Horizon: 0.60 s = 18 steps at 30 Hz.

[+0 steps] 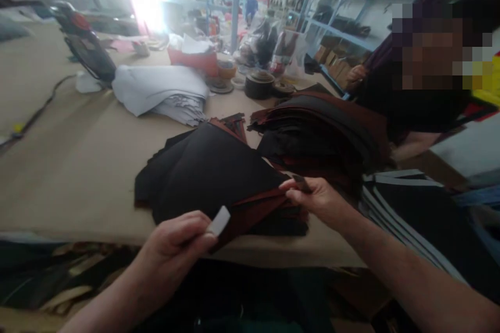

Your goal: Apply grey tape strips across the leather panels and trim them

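Note:
Between the thumb and fingers of my left hand is a small white strip, like a label or a bit of tape. It is held in front of a fanned pile of black sheets with reddish-brown undersides, perhaps leather or fabric. My right hand is closed at the pile's right corner, with a small dark piece showing at its fingers. Whether that piece belongs to the top sheet I cannot tell. Reddish-brown layers show below the lifted near edge of the black sheet.
Behind lie a stack of grey-white sheets and a thick dark pile. Black sheets with grey edges are at the right. A co-worker stands across the table. A cutting machine with a cord is at far left.

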Motion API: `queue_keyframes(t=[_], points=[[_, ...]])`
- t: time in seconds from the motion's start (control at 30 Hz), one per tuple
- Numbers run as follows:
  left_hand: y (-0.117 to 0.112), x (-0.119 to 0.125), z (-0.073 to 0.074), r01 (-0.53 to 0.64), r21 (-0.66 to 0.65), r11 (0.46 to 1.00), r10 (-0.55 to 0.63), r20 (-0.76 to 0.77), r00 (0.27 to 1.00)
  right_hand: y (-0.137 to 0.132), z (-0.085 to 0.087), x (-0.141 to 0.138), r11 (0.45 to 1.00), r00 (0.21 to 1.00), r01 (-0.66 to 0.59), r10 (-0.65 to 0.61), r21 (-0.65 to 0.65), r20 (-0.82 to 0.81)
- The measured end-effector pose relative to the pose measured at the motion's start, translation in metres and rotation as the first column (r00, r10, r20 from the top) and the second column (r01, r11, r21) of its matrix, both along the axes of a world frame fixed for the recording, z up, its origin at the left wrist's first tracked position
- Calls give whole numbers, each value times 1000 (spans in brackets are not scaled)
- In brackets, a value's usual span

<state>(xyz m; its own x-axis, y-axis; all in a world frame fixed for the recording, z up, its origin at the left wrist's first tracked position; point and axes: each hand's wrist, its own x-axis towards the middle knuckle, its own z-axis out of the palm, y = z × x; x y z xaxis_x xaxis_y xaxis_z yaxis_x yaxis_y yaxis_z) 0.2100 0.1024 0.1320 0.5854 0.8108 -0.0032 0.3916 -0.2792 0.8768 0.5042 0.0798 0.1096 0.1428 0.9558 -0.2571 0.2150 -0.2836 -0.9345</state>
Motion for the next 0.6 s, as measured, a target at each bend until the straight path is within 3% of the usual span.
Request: queue_keyframes(t=[0.1,0.23,0.33,0.47,0.6], points=[[0,16,6,43,-90,995,-39,47,998,16,-1,-54,966,920,-241,198,-91,-340],[5,13,-4,34,-160,987,-22,74,997,32,-2,-76,902,753,-410,253,-133,-608],[10,11,-12,2,-213,977,15,75,997,39,-5,-81,873,713,-464,266,-152,-649],[15,15,-17,-35,-314,949,49,38,998,43,-5,-86,882,741,-450,281,-141,-610],[25,16,-18,-57,-518,853,49,-30,998,47,4,-76,927,811,-360,257,-102,-526]])
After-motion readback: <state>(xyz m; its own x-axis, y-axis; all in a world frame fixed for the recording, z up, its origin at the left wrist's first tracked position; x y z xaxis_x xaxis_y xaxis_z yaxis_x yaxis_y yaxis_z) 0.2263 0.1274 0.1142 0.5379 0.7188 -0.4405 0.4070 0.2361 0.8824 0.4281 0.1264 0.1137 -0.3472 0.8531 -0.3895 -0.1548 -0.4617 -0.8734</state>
